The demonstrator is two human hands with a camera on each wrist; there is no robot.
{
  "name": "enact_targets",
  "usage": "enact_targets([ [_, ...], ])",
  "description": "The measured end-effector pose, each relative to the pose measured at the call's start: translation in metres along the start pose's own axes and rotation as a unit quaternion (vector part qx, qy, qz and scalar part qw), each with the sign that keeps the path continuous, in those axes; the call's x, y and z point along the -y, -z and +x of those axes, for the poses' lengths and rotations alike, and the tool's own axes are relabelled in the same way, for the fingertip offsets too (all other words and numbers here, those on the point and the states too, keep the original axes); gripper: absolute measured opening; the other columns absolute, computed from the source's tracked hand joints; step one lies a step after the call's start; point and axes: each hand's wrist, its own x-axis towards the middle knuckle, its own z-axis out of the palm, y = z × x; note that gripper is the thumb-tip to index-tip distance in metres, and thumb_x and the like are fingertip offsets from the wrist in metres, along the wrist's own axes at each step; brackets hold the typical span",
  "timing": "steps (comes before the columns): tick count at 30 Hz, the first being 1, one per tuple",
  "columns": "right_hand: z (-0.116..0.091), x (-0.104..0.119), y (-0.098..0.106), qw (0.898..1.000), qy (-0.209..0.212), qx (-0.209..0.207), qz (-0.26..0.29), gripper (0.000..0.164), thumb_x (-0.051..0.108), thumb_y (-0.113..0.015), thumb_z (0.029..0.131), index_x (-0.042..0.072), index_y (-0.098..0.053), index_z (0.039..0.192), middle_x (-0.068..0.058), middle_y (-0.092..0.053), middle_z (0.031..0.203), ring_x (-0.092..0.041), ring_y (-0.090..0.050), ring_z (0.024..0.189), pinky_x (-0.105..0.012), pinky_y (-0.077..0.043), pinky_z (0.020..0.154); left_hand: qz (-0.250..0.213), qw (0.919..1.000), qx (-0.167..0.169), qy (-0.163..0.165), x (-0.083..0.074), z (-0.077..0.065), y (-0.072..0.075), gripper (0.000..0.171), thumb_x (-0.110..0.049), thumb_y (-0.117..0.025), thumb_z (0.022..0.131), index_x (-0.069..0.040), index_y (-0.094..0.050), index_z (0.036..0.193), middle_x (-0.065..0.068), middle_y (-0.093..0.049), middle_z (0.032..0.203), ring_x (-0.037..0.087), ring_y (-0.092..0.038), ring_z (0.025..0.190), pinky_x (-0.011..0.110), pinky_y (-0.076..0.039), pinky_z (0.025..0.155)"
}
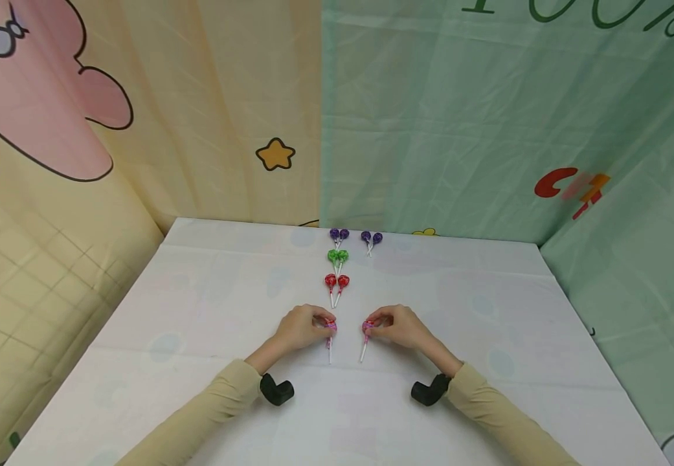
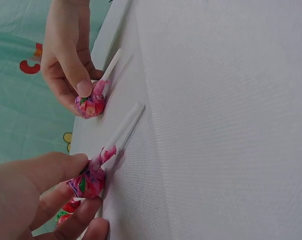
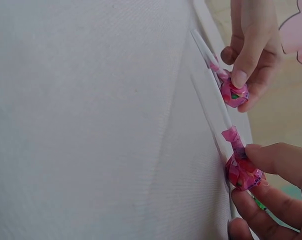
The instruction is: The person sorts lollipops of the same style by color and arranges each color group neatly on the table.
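My left hand [image 1: 306, 327] pinches a pink-wrapped lollipop [image 2: 88, 182] by its head between thumb and fingers, its white stick pointing toward the near side of the table. Facing it, my right hand [image 1: 399, 326] pinches a second pink lollipop [image 3: 242, 172] the same way, a short gap apart from the first. Beyond the hands, two red lollipops [image 1: 343, 281] lie side by side with their sticks meeting. Past those come two green lollipops [image 1: 342, 255], then a purple pair [image 1: 344, 233]. Another purple pair [image 1: 377, 238] lies to the right of that one, sticks crossed.
A white cloth [image 1: 197, 310] covers the table, with a crease running across it. Behind the far edge hang a yellow curtain [image 1: 226, 97] and a green curtain [image 1: 430, 129]. A black wrist mount [image 1: 277, 390] sits at the left cuff, another mount [image 1: 430, 390] at the right.
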Motion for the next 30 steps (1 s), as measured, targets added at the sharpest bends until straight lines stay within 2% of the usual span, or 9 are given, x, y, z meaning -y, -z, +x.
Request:
enact_targets([
  [7,0.005,0.004,0.000,1.000,-0.002,-0.004,0.005,0.023,0.030,-0.076,0.081,0.013,-0.074,0.097,0.003,-0.059,0.075,-0.012,-0.045,0.066,-0.022,-0.034,0.056,-0.017,0.9996,-0.019,0.012,0.001,0.001,0.002,0.019,-0.021,-0.078,0.078,-0.016,-0.076,0.097,-0.004,-0.070,0.081,0.007,-0.055,0.068,0.023,-0.042,0.059],
  [15,0.015,0.012,-0.002,1.000,0.006,-0.017,0.008,0.027,0.030,-0.076,0.081,0.012,-0.074,0.101,0.003,-0.064,0.079,-0.012,-0.046,0.066,-0.022,-0.036,0.054,-0.040,0.9977,-0.044,0.033,0.002,0.006,0.007,0.021,-0.023,-0.078,0.079,-0.015,-0.076,0.099,-0.001,-0.073,0.088,0.008,-0.058,0.069,0.024,-0.044,0.058],
  [22,0.028,0.017,-0.009,1.000,0.004,-0.026,0.011,0.024,0.027,-0.075,0.082,0.014,-0.074,0.102,0.002,-0.067,0.083,-0.012,-0.047,0.066,-0.023,-0.036,0.055,-0.047,0.9968,-0.050,0.041,0.000,0.011,0.011,0.023,-0.024,-0.076,0.081,-0.014,-0.076,0.101,0.002,-0.074,0.095,0.011,-0.057,0.067,0.024,-0.043,0.058],
  [30,0.041,0.024,-0.016,0.999,0.016,-0.033,0.020,0.024,0.027,-0.075,0.082,0.013,-0.074,0.102,0.000,-0.070,0.086,-0.011,-0.049,0.065,-0.023,-0.039,0.054,-0.055,0.9955,-0.060,0.048,0.000,0.016,0.011,0.023,-0.023,-0.076,0.082,-0.012,-0.076,0.103,0.004,-0.074,0.095,0.009,-0.056,0.063,0.023,-0.041,0.054],
])
